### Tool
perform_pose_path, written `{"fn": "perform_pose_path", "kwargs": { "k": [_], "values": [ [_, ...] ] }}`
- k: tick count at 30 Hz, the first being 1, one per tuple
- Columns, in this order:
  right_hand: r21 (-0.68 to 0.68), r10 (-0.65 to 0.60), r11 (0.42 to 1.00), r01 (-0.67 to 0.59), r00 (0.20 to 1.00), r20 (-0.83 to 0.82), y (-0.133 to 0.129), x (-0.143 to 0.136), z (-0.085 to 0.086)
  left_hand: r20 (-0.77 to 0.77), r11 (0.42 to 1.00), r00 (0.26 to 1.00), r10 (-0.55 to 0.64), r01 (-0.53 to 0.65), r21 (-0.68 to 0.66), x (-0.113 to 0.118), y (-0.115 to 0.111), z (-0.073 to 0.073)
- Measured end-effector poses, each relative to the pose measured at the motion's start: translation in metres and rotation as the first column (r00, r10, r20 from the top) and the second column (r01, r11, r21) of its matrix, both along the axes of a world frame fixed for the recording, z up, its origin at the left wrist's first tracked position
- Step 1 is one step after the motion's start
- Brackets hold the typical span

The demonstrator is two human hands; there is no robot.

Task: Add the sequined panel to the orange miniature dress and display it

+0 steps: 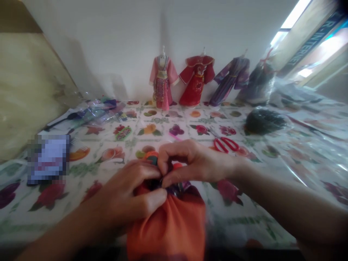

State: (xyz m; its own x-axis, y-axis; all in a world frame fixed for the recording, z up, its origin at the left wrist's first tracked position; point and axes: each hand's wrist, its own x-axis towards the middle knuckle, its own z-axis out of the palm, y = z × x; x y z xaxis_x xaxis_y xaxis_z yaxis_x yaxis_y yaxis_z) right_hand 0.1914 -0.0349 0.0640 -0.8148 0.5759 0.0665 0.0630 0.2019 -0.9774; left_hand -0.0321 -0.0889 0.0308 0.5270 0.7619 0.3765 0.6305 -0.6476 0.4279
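An orange cloth piece (174, 224), dark purple and gathered at its top, hangs at the table's near edge. My left hand (138, 188) is closed on its gathered top, with the thumb pressed along the front. Just above, my right hand (187, 161) pinches thumb and forefinger together at the gather. Whatever lies between those fingertips is too small or hidden to make out. Behind my fingers shows a small orange and green roundish thing (151, 157), partly covered. Red-handled scissors (225, 144) lie beyond my right wrist.
Against the wall stand small dress forms in a pink robe (163, 81), a red robe (198, 81) and a purple robe (231, 79). A dark bundle in clear plastic (263, 120) lies right. Plastic-wrapped scraps (106, 108) and a blurred-out object (49, 159) lie left on the fruit-print tablecloth (89, 214).
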Motion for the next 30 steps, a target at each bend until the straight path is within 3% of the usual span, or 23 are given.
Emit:
{"fn": "perform_pose_path", "kwargs": {
  "k": [4,11,17,22,26,30],
  "values": [
    [-0.013,-0.014,1.000,0.014,0.999,-0.041,-0.003,-0.001,0.000,0.042,0.997,0.998,-0.043,0.046,-0.067,-0.003,0.002,0.000],
    [-0.111,-0.077,0.992,0.056,0.977,-0.197,-0.009,0.004,-0.008,0.091,0.996,0.993,-0.071,0.076,-0.054,-0.002,-0.001,0.001],
    [0.007,-0.010,1.000,0.012,0.981,-0.192,-0.005,0.001,-0.008,0.057,0.990,0.996,-0.065,0.072,-0.120,0.000,-0.001,0.007],
    [0.076,0.019,0.997,-0.005,0.983,-0.182,-0.001,-0.003,-0.011,0.062,0.993,0.998,-0.007,0.015,-0.116,0.001,-0.003,0.003],
    [-0.004,0.027,1.000,-0.028,0.981,-0.194,0.001,-0.004,-0.018,0.068,0.992,0.993,0.094,-0.088,-0.094,0.004,-0.008,-0.002],
    [-0.049,0.033,0.998,-0.044,0.978,-0.204,0.000,-0.006,-0.023,0.132,0.993,0.988,0.086,-0.074,-0.096,0.007,-0.010,-0.006]
  ]
}}
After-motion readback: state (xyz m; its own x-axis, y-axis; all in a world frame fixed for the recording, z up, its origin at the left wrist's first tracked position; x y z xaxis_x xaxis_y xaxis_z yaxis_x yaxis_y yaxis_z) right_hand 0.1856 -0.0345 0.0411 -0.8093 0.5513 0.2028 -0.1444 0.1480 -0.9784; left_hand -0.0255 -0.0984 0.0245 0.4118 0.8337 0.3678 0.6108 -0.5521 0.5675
